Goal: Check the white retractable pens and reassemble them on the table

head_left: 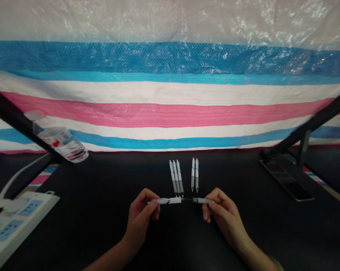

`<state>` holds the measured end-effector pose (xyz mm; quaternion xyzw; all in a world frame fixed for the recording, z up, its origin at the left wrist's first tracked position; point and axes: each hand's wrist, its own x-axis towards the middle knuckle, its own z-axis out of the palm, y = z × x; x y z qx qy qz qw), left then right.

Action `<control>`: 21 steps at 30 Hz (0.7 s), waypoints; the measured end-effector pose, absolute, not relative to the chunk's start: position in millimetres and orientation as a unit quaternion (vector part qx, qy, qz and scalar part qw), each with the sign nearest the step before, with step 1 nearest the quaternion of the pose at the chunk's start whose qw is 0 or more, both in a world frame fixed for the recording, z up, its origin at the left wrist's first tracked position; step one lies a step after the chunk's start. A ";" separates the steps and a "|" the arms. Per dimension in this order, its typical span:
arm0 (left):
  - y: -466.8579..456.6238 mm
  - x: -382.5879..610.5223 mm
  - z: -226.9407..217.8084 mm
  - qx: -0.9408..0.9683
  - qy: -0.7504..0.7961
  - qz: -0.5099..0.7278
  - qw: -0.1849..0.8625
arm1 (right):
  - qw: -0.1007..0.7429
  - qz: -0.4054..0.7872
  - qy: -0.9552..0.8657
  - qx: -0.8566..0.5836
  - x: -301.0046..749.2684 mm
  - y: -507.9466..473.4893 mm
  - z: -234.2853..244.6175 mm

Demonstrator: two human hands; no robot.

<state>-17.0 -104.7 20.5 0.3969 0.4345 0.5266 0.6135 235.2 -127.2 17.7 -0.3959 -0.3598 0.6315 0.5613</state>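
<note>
Your L hand [143, 210] pinches a white pen barrel [174, 200], R hand [222, 210] its grey grip [200, 200], refill [188, 199] bridging the gap, over the surface [102, 195]. Prob. mid-job: halves not joined yet; trio of pens [176, 178] + pair of pens [196, 175] look whole.

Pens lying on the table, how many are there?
5: three pens side by side, two pens to their right. None seems hidden. The white part in the left hand and grey part in the right hand aren't counted.

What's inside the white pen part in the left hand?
A thin dark rod shows between the white pen part and the grey pen part in the right hand. The white one's inside is hidden by its wall.
</note>
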 end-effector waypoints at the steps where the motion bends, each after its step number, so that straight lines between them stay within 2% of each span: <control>1: -104.1 -17.1 21.6 0.389 0.437 0.530 0.614 | 0.571 0.628 -0.350 -0.397 235.8 -127.2 17.6; 8: -101.4 -17.0 21.9 0.368 0.444 0.543 0.610 | 0.601 0.623 -0.318 -0.386 237.3 -127.5 15.8; 14: -102.4 -16.4 19.3 0.401 0.441 0.533 0.600 | 0.577 0.612 -0.377 -0.387 235.2 -129.0 20.1; 21: -107.5 -14.4 24.7 0.496 0.420 0.446 0.615 | 0.500 0.476 -0.567 -0.449 229.0 -138.1 10.3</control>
